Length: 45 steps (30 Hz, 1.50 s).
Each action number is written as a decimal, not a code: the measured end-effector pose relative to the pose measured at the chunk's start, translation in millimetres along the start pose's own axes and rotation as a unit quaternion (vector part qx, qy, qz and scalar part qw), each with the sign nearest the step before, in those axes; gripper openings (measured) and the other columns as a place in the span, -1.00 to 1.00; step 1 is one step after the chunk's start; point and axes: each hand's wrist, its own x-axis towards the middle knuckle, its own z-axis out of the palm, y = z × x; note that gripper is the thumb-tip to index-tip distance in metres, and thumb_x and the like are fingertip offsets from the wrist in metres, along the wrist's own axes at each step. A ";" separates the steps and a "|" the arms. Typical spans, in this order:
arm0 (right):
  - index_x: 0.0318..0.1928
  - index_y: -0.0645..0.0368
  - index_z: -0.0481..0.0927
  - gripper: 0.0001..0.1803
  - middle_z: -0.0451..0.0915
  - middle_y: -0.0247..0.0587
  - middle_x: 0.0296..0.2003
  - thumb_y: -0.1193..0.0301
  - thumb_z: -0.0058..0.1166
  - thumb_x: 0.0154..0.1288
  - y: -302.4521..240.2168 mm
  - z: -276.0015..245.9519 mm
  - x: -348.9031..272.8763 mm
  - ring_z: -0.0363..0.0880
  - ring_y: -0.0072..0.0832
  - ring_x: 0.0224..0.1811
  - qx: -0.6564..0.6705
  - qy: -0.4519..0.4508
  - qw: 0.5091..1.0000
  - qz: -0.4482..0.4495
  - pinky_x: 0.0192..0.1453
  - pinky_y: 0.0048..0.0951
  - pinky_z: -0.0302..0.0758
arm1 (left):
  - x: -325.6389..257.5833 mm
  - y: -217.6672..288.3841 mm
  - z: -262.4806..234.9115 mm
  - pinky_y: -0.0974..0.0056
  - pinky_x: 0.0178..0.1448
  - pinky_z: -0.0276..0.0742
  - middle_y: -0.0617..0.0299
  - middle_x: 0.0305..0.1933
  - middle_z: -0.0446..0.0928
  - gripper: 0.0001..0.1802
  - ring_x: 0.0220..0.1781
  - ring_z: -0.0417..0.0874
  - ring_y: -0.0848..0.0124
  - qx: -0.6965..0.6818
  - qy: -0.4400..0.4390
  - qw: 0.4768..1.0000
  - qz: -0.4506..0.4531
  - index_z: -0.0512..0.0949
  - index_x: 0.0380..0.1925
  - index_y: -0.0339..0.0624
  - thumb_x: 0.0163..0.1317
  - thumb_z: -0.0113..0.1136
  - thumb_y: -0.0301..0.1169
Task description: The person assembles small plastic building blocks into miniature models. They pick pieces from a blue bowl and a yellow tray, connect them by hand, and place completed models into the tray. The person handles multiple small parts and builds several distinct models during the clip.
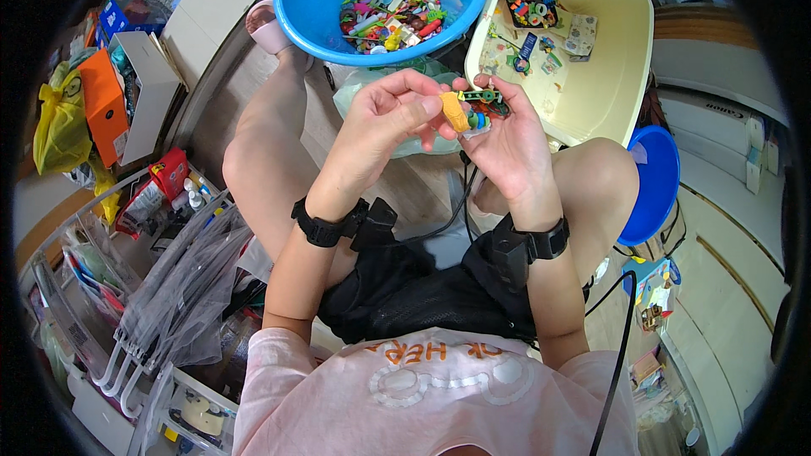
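Both my hands are raised close together in front of the tubs. Between the thumb and fingers of my left hand (384, 118) is a small yellow-orange toy piece (454, 112). My right hand (514, 137) is cupped, its fingers curled round several small toy parts (483, 101), among them a green one with holes and some blue and dark bits. How these parts join is too small to tell. Beyond my left hand, the round blue tub (296, 21) bears a heap of mixed colourful small toys (397, 21). Past my right hand stands a cream tub (612, 51).
In the cream tub lie a dark tray of small parts (530, 2) and a patterned card (581, 36). A smaller blue bucket (657, 186) stands at right. Clear umbrellas (182, 279) and an orange box (103, 105) are at left. A black cable (621, 355) runs beside my right arm.
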 end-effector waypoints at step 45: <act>-0.24 0.30 0.47 -0.78 0.57 0.03 -0.18 0.35 -0.07 0.42 7.5 0.7 8.3 0.54 -0.11 0.02 0.020 0.013 0.999 0.022 0.24 -0.13 0.49 | -1.2 17.6 -5.8 0.54 -0.59 0.48 0.17 -0.23 0.64 -0.62 -0.39 0.68 0.53 0.043 0.015 0.999 0.002 0.51 0.06 -0.31 0.23 0.26 -0.51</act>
